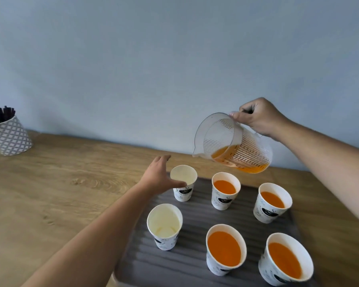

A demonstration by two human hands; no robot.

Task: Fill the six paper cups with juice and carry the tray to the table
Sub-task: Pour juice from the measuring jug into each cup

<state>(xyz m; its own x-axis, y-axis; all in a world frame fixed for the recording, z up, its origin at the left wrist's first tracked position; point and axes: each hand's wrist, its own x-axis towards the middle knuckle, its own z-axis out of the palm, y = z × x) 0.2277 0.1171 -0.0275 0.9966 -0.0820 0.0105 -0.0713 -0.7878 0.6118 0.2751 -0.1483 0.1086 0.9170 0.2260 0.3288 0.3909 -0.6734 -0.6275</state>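
Up above the far side of the tray, the right hand is gripping the clear ribbed pitcher by its handle and tilting it, spout down and to the left, with orange juice pooling near the spout. The left hand is reaching to the far-left cup, fingers spread wide, thumb touching its rim; that cup is sitting empty. The near-left cup is also standing empty. The other four cups, far-middle, far-right, near-middle and near-right, are holding juice. All six are standing upright on the dark grey tray, which is resting on the wooden counter. A patterned pot is sitting well apart at far left.
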